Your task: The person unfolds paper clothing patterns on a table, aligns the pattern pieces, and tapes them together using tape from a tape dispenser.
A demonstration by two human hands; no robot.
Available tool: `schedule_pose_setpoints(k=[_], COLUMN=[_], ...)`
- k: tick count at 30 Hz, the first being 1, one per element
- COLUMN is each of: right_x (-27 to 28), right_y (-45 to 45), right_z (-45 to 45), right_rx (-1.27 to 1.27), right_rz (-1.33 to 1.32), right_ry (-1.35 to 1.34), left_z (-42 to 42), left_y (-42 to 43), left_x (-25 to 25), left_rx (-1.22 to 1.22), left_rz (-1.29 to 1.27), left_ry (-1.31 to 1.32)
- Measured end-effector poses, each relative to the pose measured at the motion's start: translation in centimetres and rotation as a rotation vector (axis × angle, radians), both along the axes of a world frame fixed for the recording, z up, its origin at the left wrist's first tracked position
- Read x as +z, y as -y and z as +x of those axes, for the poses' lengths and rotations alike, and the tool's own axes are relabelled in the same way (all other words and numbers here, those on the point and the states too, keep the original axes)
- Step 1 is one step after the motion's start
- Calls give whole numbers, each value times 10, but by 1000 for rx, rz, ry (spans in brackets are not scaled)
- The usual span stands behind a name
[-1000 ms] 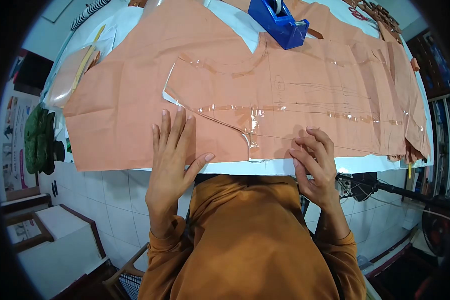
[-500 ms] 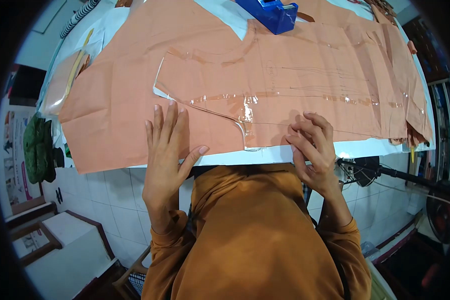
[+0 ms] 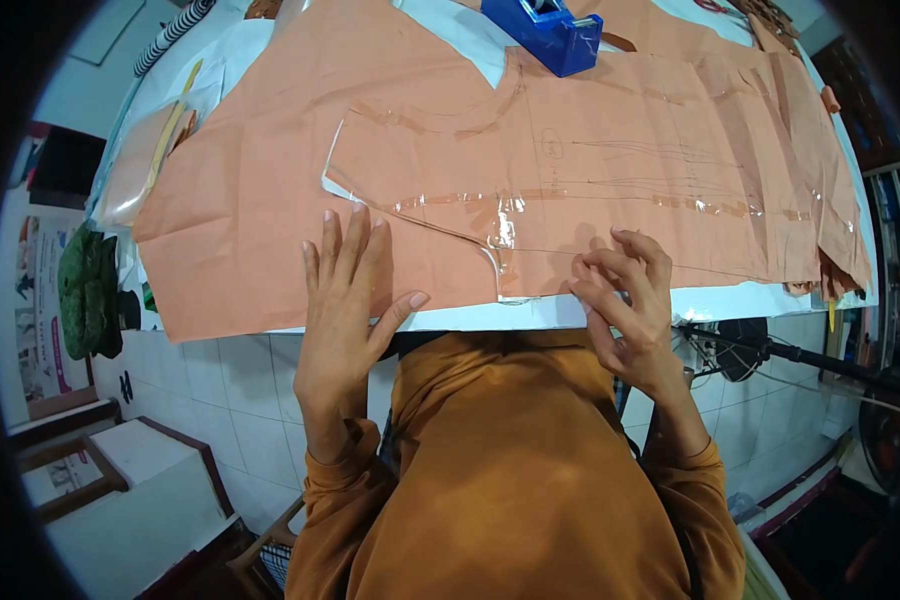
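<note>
Flat on the peach-brown paper (image 3: 240, 220) lies my left hand (image 3: 345, 295), fingers stretched out and the thumb apart, beside the slanted cut edge of a paper sewing pattern (image 3: 630, 130). The pattern is patched with clear tape (image 3: 510, 220) and carries pencil lines. My right hand (image 3: 625, 310) is over the pattern's near edge, its fingers loosely curled and apart with nothing visible in them. Whether its fingertips touch the paper I cannot tell. A white strip shows along the cut at the curved notch (image 3: 492, 265).
A blue tape dispenser (image 3: 545, 35) stands on the paper at the back. A plastic bag (image 3: 135, 190) and yellow strip lie at the left. Crumpled paper folds (image 3: 820, 200) gather at the right end. A black stand with a fan (image 3: 820, 365) is right of the table.
The whole view has shifted slightly, so everything appears a little farther right. Both hands keep nearly the same pose and place on the paper.
</note>
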State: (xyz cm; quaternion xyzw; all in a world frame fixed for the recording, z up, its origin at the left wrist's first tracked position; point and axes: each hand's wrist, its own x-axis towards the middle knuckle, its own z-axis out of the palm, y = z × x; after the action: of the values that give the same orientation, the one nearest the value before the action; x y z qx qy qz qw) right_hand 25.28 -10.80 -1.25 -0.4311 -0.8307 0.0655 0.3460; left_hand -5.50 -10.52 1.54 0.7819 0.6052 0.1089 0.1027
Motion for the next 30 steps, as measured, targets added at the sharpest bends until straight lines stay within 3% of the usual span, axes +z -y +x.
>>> schedule_pose_setpoints(k=[8, 30], right_x=[12, 14], right_y=[-6, -10], right_z=[-16, 0], right_rx=[196, 101], right_rz=[-16, -21], right_ry=[181, 114], left_z=[-3, -8], left_y=[0, 1], left_x=[-3, -1], left_rx=[-14, -9], left_rz=[22, -3], left_ry=[-10, 2])
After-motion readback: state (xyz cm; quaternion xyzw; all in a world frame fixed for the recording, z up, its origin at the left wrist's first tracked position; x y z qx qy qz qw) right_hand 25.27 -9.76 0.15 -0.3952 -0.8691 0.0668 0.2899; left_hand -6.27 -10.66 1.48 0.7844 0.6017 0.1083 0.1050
